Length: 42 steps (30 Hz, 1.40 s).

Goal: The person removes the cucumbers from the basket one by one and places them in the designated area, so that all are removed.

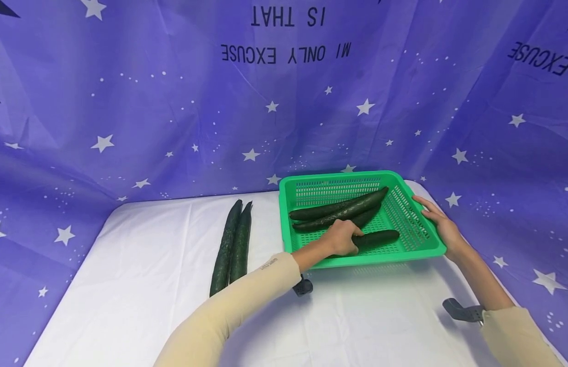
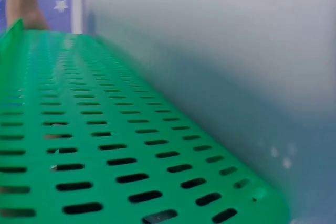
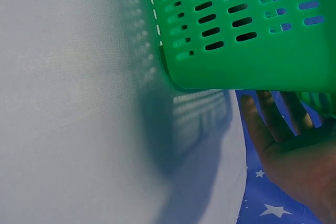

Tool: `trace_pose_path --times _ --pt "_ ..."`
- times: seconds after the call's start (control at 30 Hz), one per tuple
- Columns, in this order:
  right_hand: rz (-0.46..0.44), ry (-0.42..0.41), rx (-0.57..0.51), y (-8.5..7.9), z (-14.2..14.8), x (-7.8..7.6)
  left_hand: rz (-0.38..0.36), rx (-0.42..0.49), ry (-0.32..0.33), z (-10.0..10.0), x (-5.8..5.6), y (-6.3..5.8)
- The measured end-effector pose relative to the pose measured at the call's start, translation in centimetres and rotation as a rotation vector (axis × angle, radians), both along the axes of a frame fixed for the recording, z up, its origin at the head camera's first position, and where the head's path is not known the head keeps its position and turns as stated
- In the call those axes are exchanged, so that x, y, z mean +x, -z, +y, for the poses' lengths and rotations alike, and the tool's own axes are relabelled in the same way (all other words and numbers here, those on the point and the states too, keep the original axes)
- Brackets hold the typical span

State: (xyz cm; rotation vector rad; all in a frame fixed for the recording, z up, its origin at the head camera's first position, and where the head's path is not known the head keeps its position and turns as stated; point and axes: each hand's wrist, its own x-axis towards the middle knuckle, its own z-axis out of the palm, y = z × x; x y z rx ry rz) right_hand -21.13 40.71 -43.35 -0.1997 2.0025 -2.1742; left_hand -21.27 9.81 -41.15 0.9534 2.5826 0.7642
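A green slotted plastic basket (image 1: 290,204) stands on the table. My left hand (image 1: 341,238) reaches over its near rim and grips a dark green cucumber (image 1: 380,238), covering that cucumber's left part. Behind it, more cucumbers (image 1: 341,210) lie slantwise in the basket. Beside the basket's right rim is my right hand (image 1: 444,232), its fingers stretched along the outside. In the right wrist view those fingers (image 3: 273,114) look straight and spread near the basket wall. The left wrist view shows mostly the basket's slotted outer side (image 2: 121,145); the left hand is not visible there.
Two long cucumbers (image 1: 231,244) lie side by side on the white tablecloth (image 1: 128,275), left of the basket, partly behind the left sleeve (image 1: 238,300). A purple star-patterned curtain (image 1: 197,127) rises behind the table and along its sides.
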Motion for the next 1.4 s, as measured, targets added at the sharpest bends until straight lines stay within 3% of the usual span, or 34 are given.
trace_pose_path --times 0.3,0.57,0.73,0.97,1.27,1.4 --pt "0.006 -0.002 -0.002 0.2 -0.1 0.0 -0.04 0.197 -0.05 -1.6 0.1 -1.7" --pt "0.005 -0.004 -0.011 0.1 -0.3 -0.1 -0.112 0.328 -0.118 -3.7 0.9 -5.6" --pt "-0.001 -0.008 -0.038 0.2 -0.4 -0.1 -0.152 0.416 -0.161 -6.3 1.4 -7.2" --pt "-0.003 -0.006 -0.046 0.3 -0.1 0.0 -0.191 0.542 -0.265 -11.3 2.1 -7.5" --pt "0.006 -0.035 -0.06 0.3 -0.2 0.0 -0.177 0.579 -0.449 -18.5 3.0 -6.8" --pt "0.009 -0.04 -0.066 0.3 -0.1 0.0 -0.203 0.608 -0.524 -21.7 3.6 -6.3"
